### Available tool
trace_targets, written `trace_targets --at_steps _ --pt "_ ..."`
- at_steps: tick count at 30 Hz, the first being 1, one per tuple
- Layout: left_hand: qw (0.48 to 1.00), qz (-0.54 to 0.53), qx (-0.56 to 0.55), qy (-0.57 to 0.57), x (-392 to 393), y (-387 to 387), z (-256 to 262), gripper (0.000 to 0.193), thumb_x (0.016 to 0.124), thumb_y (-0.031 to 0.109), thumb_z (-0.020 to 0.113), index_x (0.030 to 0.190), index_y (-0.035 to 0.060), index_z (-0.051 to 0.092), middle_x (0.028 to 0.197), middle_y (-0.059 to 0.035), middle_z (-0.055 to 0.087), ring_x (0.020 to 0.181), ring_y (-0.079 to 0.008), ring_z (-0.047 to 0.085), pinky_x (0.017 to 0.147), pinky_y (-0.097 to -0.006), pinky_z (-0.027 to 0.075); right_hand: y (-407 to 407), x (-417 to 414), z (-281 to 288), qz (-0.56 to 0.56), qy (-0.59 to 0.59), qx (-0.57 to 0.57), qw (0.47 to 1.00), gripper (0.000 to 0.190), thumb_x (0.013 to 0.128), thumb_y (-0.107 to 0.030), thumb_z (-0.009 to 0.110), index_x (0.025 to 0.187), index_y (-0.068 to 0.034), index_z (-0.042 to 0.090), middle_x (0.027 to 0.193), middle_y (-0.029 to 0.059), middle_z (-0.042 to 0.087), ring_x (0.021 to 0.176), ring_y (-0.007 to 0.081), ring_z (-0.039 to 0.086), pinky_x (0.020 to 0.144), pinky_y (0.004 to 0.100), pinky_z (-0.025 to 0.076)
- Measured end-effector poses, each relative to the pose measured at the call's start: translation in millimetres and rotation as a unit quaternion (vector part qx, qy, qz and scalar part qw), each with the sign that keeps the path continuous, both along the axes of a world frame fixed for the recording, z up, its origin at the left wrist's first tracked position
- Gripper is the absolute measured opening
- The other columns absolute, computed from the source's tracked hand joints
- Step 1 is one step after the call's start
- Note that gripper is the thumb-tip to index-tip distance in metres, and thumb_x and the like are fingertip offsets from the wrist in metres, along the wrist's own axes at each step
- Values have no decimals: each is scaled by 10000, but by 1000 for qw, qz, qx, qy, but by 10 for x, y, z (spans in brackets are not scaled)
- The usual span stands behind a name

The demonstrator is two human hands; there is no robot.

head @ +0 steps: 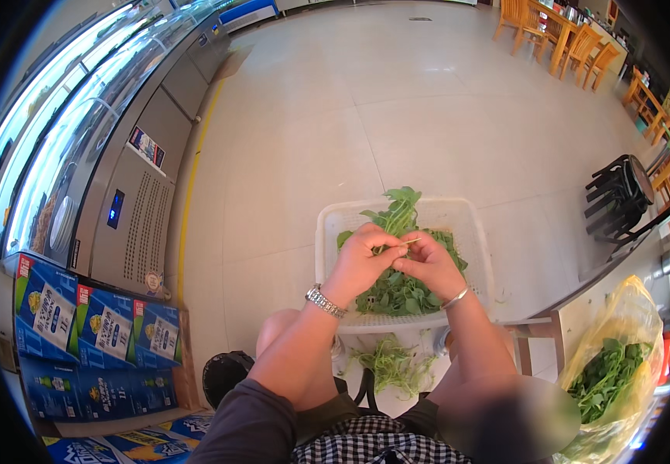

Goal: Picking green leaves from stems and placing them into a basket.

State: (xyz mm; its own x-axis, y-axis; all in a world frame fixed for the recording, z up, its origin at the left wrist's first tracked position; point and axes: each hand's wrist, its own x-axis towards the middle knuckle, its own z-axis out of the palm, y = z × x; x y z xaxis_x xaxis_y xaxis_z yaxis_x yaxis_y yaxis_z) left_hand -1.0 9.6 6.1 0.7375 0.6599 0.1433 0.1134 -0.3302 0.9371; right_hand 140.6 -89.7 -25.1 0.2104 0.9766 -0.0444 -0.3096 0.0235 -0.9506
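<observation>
My left hand [370,255] and my right hand [428,264] meet over a white plastic basket [403,325]. Between their fingertips is a thin pale green stem [410,241]. A bunch of leafy green stems [399,211] rises behind my left hand, which appears to hold it; the lower part is hidden by the fingers. Loose green leaves [407,293] lie in the basket under both hands. On the floor between my legs is a pile of leafless stems and trimmings [393,365].
A yellow plastic bag [631,325] with leafy greens [610,374] stands at the right, beside a wooden stool or table frame [558,342]. Black stacked stools [622,194] are farther right. Blue cartons [103,336] and a refrigerated display counter [132,220] line the left.
</observation>
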Motion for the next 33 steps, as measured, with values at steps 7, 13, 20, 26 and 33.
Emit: trace_targets --at_steps 7,13,20,26,33 --pt "998 4 -25 -50 -33 60 15 83 836 93 703 883 25 693 825 -28 544 794 -131 515 728 -265 424 -43 66 71 -8 -80 -93 992 172 881 -189 678 998 -65 663 874 -19 650 710 33 528 644 201 450" --pt "997 20 67 -37 32 -69 12 89 820 89 700 860 13 679 842 -69 554 759 -181 533 674 -289 433 -55 65 -61 -84 -183 -35 979 148 874 -160 646 974 -52 657 787 -8 616 685 70 523 633 240 444" --pt "992 44 93 -79 42 -8 76 82 807 71 704 858 13 675 832 -73 536 744 -187 526 647 -286 427 -285 319 -190 -37 -523 -104 845 212 831 -213 664 971 -54 665 814 58 636 688 177 566 654 286 454" --pt "990 59 129 -16 -12 -82 123 92 803 72 707 866 13 675 838 -81 538 742 -197 539 638 -295 442 -175 163 197 10 -470 -190 862 299 834 -233 707 1067 -61 632 960 67 621 710 143 553 654 260 473" --pt "966 21 255 -30 18 -146 -63 160 792 85 719 931 23 670 882 -105 533 751 -259 555 655 -334 470 -81 -35 31 -203 -273 98 935 98 827 -56 695 905 -12 658 868 22 581 673 71 522 565 201 428"
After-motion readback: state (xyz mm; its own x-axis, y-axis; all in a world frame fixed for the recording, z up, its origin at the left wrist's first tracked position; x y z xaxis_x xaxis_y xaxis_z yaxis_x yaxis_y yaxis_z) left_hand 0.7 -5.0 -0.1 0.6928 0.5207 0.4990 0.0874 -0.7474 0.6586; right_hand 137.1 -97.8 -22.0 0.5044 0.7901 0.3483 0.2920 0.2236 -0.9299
